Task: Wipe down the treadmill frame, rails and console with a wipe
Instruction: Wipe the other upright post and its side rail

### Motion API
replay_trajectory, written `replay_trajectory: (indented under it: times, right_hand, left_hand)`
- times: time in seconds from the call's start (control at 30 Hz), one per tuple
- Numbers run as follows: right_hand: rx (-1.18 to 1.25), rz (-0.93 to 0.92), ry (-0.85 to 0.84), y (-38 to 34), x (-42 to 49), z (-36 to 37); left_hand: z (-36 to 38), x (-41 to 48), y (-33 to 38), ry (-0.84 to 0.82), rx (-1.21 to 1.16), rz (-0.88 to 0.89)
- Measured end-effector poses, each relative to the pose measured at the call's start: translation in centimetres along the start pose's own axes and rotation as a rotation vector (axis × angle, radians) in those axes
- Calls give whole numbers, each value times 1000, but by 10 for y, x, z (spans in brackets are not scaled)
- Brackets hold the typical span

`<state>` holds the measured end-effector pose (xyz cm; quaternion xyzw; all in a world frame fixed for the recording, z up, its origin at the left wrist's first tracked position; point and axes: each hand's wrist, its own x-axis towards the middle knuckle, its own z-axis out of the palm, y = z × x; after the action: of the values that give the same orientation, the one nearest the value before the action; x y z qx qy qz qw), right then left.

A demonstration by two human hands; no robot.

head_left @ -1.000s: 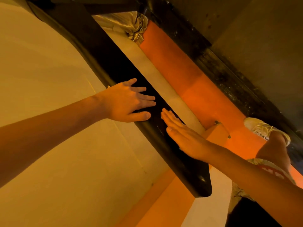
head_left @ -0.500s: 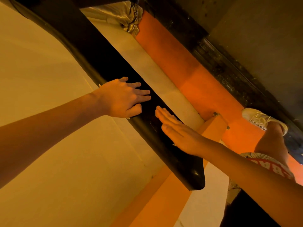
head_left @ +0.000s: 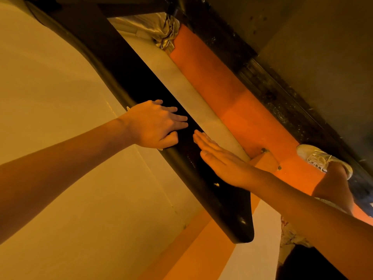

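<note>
We note left grip point(head_left: 155, 124) spread flat on the rail point(head_left: 212, 199), wipe point(head_left: 127, 107) edge peeking beneath. Right grip point(head_left: 222, 160) flat, fingers together, on rail.

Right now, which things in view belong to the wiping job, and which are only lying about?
Job: black rail; left hand pressing on it; right hand flat on it; pale corner, seemingly the wipe.
Lying about: crumpled cloth; white shoe; orange floor.
</note>
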<state>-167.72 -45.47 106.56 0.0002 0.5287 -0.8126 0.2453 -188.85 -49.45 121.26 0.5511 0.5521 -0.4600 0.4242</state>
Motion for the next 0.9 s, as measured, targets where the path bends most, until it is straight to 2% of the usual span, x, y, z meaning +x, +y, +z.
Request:
replay_trajectory:
  times: [0.2, 0.4, 0.6, 0.77, 0.9]
  right_hand:
    - [21, -230, -27, -14, -20, 18]
    - [-16, -99, -9, 4, -8, 2]
    - [11, -208, -45, -8, -23, 15]
    - [-10, -89, -8, 9, -9, 0]
    - [-5, -121, -35, -13, -21, 14]
  left_hand:
    - [-3, 3, -2, 43, -12, 27]
    - [1, 5, -3, 67, -19, 25]
    - [-3, 5, -2, 46, -31, 31]
    - [-1, 5, -3, 55, -45, 21]
    - [-2, 4, -3, 76, -55, 44]
